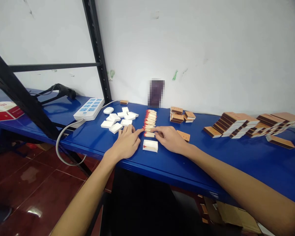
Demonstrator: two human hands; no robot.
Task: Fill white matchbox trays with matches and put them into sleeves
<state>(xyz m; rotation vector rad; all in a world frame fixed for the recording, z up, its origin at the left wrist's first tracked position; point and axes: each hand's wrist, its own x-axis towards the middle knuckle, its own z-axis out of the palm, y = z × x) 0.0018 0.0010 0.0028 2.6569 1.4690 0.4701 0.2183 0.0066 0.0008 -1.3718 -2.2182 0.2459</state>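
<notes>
Flanking the row of red-tipped matchsticks (150,118) on the blue tabletop (236,154), our left hand (127,142) lies loosely spread, index finger at the heads, while our right hand (170,139) curls at the bare ends, whether pinching any we cannot tell. Just nearer us sits an open matchbox tray (150,149).

The blue table (250,155) carries matches (150,120), white boxes (115,127), brown matchboxes (212,131), a power strip (89,109).

Left of the frame's centre, you see a white power strip (89,109) near a rounded white object (108,110); at far left, a red-and-white box (7,110); above centre, a pixelated dark rectangle (156,93).
</notes>
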